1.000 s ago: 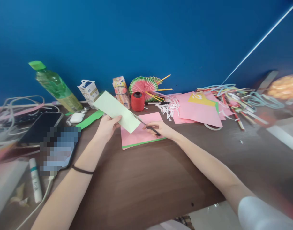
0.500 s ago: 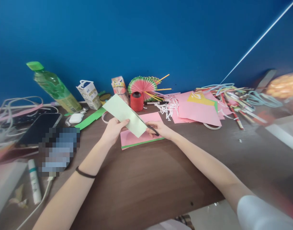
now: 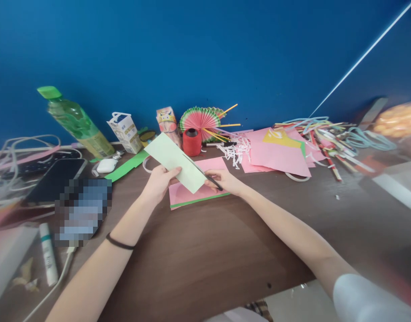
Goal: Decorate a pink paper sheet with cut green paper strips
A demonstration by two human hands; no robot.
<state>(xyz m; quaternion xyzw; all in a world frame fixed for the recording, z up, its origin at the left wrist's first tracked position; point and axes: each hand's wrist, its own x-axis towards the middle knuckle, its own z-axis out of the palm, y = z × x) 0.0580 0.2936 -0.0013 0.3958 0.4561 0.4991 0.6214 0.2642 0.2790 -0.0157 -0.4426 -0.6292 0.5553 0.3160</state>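
My left hand (image 3: 159, 182) pinches a pale green strip of paper (image 3: 172, 160) near its lower left edge, thumb on top. My right hand (image 3: 224, 181) is closed around the handles of dark scissors (image 3: 212, 181). Their blades lie along the strip's right edge, tips pointing up and left. Both hands are held over a pink sheet (image 3: 183, 195) with a green edge along its front, flat on the table. Part of the scissors' handles is hidden by my right fingers.
Behind the strip stand a red spool (image 3: 192, 145), a watermelon-pattern paper fan (image 3: 200, 120) and a milk carton (image 3: 126, 134). A green bottle (image 3: 79, 123) leans at the left, near a dark phone (image 3: 56, 181). Pink paper (image 3: 279, 156) and white paper shreds (image 3: 237, 152) lie at the right.
The scissors' blades have closed slightly along the strip's edge, and the handle shows less of its loop. The strip and both hands are almost where they were.
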